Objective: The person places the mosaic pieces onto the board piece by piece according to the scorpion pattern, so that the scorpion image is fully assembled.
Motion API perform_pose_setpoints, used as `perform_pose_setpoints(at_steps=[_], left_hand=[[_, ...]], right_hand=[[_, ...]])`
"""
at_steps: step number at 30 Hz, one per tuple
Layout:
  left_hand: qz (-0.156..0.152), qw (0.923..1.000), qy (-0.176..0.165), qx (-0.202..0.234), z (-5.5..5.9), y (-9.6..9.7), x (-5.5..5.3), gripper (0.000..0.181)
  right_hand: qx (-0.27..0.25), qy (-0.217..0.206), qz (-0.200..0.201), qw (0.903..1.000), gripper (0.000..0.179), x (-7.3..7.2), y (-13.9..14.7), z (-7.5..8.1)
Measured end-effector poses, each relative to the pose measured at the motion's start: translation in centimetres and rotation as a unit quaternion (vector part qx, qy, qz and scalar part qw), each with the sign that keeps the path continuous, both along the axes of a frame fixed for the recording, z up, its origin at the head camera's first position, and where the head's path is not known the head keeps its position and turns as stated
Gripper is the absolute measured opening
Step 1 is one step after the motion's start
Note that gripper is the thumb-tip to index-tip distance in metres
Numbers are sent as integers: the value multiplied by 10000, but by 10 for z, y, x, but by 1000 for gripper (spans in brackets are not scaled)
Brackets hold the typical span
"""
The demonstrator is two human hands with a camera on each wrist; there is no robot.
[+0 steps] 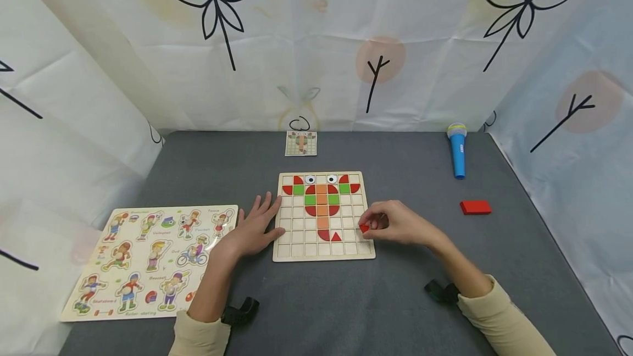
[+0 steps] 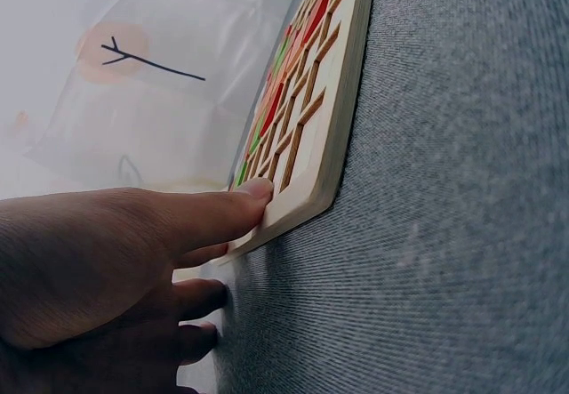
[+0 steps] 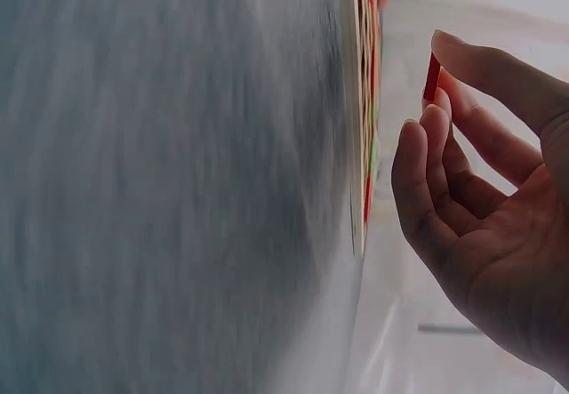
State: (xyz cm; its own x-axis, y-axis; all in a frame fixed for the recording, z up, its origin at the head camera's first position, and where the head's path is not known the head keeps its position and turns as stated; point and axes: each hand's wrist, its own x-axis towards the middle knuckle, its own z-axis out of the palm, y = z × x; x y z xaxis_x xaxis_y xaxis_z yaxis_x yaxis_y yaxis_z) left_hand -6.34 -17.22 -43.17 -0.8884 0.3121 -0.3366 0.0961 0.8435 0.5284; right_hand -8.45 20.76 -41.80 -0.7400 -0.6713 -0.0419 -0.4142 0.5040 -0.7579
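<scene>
A square wooden grid board [image 1: 301, 249] lies mid-table, with red, green and orange tiles and two eye tiles set in its cells. At the bottom of the pattern sits a red triangle tile [image 1: 336, 237]. My left hand [image 1: 254, 229] rests at the board's left edge with fingers spread; in the left wrist view its thumb [image 2: 240, 209] touches the rim. Over the board's right edge, my right hand [image 1: 398, 223] pinches a small red tile [image 3: 432, 77] between thumb and fingers, raised off the board. The held tile's full shape is partly hidden.
A sports picture board [image 1: 143, 229] lies at the left, partly under my left forearm. Behind the grid board is a small pattern card [image 1: 301, 144]. A blue toy microphone [image 1: 458, 153] and a red block [image 1: 476, 207] lie at the right.
</scene>
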Motion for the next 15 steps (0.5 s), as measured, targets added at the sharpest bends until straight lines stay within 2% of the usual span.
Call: perform_pose_setpoints(at_steps=[6,15], left_hand=[[-28,9995,126,277,-5,-3,0,84],[9,10000,-42,-69,0,0,-1,82]], right_hand=[[-77,30,486,9988,17,7,-25,-3],[611,711,904,9915,13,14,-58,-6]])
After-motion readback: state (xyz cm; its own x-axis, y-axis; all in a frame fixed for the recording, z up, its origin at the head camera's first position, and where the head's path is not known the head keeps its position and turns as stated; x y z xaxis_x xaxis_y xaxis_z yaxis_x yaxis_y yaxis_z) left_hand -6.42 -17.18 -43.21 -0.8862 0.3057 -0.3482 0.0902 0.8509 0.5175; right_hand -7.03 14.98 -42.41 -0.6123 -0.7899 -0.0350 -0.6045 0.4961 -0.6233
